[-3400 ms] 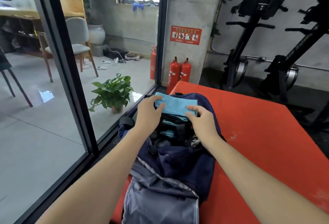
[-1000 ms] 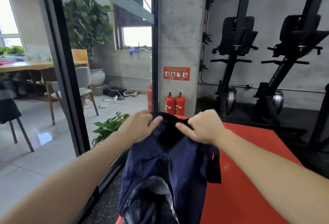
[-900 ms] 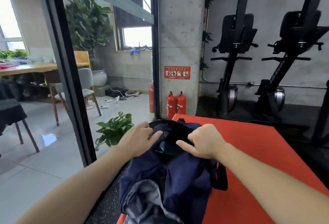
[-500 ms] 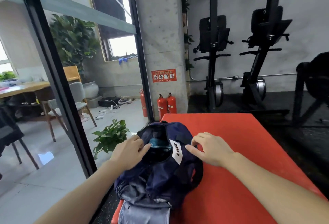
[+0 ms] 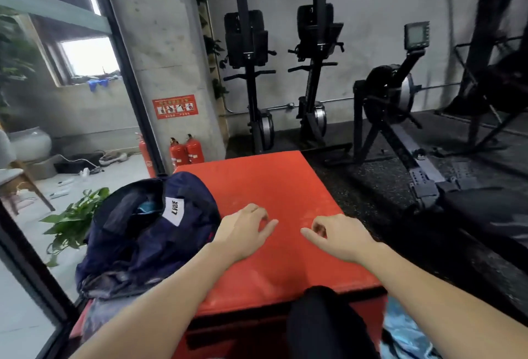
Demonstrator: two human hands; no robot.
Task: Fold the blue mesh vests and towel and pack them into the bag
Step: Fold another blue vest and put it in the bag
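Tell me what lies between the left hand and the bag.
Nothing visible. The left hand hangs over the bare red pad, just right of the navy bag, whose mouth is open with something blue showing inside.

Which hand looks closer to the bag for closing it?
The left hand, probably. It hovers just beside the navy bag, whose mouth gapes open. The right hand is farther off over the red block; both hold nothing.

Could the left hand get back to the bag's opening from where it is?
Probably yes. The left hand hovers empty over the red box, just right of the bag, whose opening faces up with nothing lying between them.
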